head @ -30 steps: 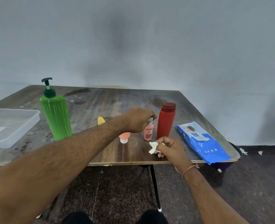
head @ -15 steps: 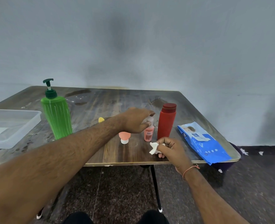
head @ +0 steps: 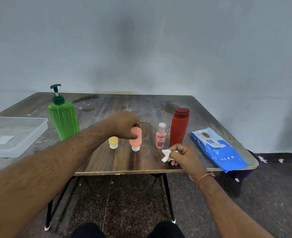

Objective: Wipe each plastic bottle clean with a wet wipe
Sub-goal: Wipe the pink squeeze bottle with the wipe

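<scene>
Head view: five plastic bottles are seen upright on a worn wooden tabletop [head: 128, 162]. The left hand [head: 124, 125] is curled over the top of a coral squeeze bottle [head: 136, 139] standing on its white cap, with a small yellow bottle [head: 113, 142] just beside it. The right hand [head: 183, 154] is rested near the front edge, with a crumpled wet wipe [head: 166, 155] pinched in its fingers. A small pink bottle [head: 161, 136] and a tall red bottle [head: 179, 127] are stood close together behind that hand; a green pump bottle [head: 64, 120] is set at the left. A blue wipes pack [head: 218, 150] and a clear tray [head: 13, 134] are laid at either side. The narrow-capped coral bottle could be toppled if pulled sideways, and the yellow one knocked over with it.
</scene>
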`<state>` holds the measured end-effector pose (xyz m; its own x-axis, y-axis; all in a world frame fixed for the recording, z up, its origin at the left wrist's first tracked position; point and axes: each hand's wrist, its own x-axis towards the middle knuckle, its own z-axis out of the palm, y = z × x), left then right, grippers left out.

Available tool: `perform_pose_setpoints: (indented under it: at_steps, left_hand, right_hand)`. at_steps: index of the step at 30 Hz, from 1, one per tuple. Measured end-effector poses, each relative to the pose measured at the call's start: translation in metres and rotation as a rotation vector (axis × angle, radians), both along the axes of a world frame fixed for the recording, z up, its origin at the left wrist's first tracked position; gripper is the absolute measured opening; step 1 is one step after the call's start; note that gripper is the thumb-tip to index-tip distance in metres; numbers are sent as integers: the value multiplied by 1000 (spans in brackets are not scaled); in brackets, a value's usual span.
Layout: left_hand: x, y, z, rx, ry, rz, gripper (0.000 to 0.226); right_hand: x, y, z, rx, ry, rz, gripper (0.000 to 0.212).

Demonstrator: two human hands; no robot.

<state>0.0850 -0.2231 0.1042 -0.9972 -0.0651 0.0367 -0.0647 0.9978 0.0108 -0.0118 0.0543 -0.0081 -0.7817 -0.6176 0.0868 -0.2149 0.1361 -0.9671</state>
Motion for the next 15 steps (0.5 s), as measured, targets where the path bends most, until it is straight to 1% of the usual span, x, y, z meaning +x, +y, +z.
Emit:
perform_pose_setpoints:
  at_steps: [2, 4, 6, 9, 11, 12, 13, 14, 15]
  left_hand:
    - [5, -3, -8, 103, 59, -3, 46]
    - [16, -5, -12, 219, 141, -9, 37]
    - [32, -5, -17, 429, 263, 10, 24]
    - [64, -3, -36, 921, 448, 124, 14]
    - [80, 1, -55, 1364, 611, 232, 17]
    - [86, 4, -64, 1623, 687, 273, 16]
    - [90, 5, -72, 1831, 763, 320, 18]
    - [93, 6, -80, 1978, 825, 385, 22]
    - [96, 6, -86, 2069, 864, 444, 25]
  right_hand:
    - [1, 0, 1, 1, 0, -2, 9]
    - [1, 0, 0, 4, -1, -1, 8]
    - [1, 0, 1, 12, -1, 6, 8]
    - [4, -3, 3, 14, -6, 26, 6]
    - [7, -7, 4, 18, -3, 43, 6]
    - [9, -9, 5, 23, -3, 56, 7]
    - [12, -13, 6, 26, -11, 74, 8]
    - [14, -17, 7, 30, -22, 94, 8]
    - [19, -21, 8, 31, -33, 118, 7]
